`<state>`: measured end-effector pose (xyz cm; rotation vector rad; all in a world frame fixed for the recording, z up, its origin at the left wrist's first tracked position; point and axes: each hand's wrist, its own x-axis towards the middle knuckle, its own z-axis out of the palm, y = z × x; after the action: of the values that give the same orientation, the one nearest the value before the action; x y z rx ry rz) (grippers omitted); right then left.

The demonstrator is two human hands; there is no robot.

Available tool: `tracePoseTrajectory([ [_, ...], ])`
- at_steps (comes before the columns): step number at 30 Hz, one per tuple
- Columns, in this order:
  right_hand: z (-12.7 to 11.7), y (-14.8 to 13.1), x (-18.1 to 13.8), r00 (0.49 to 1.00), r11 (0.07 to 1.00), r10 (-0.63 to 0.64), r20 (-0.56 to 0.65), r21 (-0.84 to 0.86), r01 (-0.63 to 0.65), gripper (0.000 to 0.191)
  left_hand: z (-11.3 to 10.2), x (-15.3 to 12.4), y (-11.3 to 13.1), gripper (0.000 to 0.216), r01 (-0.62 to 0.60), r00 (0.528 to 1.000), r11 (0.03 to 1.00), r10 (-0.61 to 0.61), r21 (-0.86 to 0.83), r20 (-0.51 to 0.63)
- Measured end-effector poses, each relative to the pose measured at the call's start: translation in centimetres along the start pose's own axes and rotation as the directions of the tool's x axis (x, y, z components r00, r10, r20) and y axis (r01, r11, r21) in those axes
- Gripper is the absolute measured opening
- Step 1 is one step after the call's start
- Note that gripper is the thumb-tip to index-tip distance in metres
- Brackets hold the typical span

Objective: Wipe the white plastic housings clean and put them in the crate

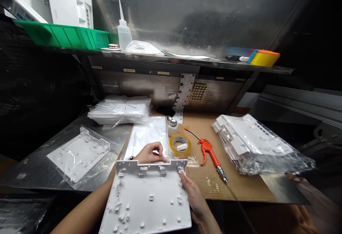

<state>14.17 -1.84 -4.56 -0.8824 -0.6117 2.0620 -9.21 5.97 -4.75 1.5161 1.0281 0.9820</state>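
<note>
A white plastic housing panel [157,209], with small clips and posts on its inner face, is tilted toward me in the lower middle. My right hand [194,196] grips its right edge, thumb on the inner face. Beyond the panel's far edge, my left hand [151,153] is closed in a pinch over a stack of clear plastic bags [146,134]. Whatever lies between those fingertips is too small to make out. Just right of the left hand sits a roll of yellowish tape [189,145].
An orange air blow gun [210,152] with its hose lies on cardboard [240,187]. Bagged white panels stand in a pile [251,141] at right; another bagged panel [80,152] lies left, near bundled bags [120,109]. A shelf behind holds a green bin [66,37] and squeeze bottle [124,34].
</note>
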Motion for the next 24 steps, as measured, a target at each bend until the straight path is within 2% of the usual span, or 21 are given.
tracePoseTrajectory([
  [3, 0.0, 0.2, 0.2, 1.000, 1.000, 0.001, -0.009, 0.005, -0.001, 0.060, 1.3, 0.1, -0.8, 0.027, -0.016, 0.993, 1.000, 0.013, 0.023, 0.117],
  [5, -0.4, 0.0, 0.3, 0.999, 1.000, 0.006, -0.032, 0.003, -0.006, 0.059, 1.6, 0.1, -1.4, 0.024, -0.033, 0.989, 0.998, 0.026, 0.044, 0.143],
  [11, -2.0, -1.1, 0.2, 0.999, 1.000, 0.028, -0.045, 0.012, -0.028, 0.057, 0.7, 0.8, -1.3, 0.024, -0.123, 0.992, 0.976, 0.114, 0.179, 0.062],
  [14, -2.6, -1.3, 0.0, 0.997, 1.000, 0.017, -0.069, -0.009, -0.018, 0.057, 0.4, 1.2, -0.8, 0.009, -0.170, 0.984, 0.942, 0.179, 0.288, -0.006],
  [19, -3.8, -1.8, -0.3, 0.993, 1.000, 0.026, -0.112, 0.019, -0.024, 0.055, 0.5, 1.4, 0.0, 0.066, -0.117, 0.983, 0.906, 0.163, 0.406, -0.080],
  [22, -5.5, -2.6, -1.4, 0.987, 0.999, 0.026, -0.157, 0.050, -0.019, 0.061, 1.0, 1.3, 0.8, 0.064, -0.080, 0.988, 0.917, 0.125, 0.391, -0.089],
  [23, -6.3, -2.8, -2.2, 0.977, 0.999, -0.020, -0.215, 0.024, 0.025, 0.063, 1.3, 1.3, 1.2, 0.062, -0.080, 0.990, 0.921, 0.118, 0.381, -0.079],
  [24, -7.1, -3.0, -3.0, 0.950, 0.993, -0.119, -0.288, -0.058, 0.107, 0.065, 1.7, 1.3, 1.6, 0.062, -0.082, 0.991, 0.924, 0.114, 0.375, -0.064],
])
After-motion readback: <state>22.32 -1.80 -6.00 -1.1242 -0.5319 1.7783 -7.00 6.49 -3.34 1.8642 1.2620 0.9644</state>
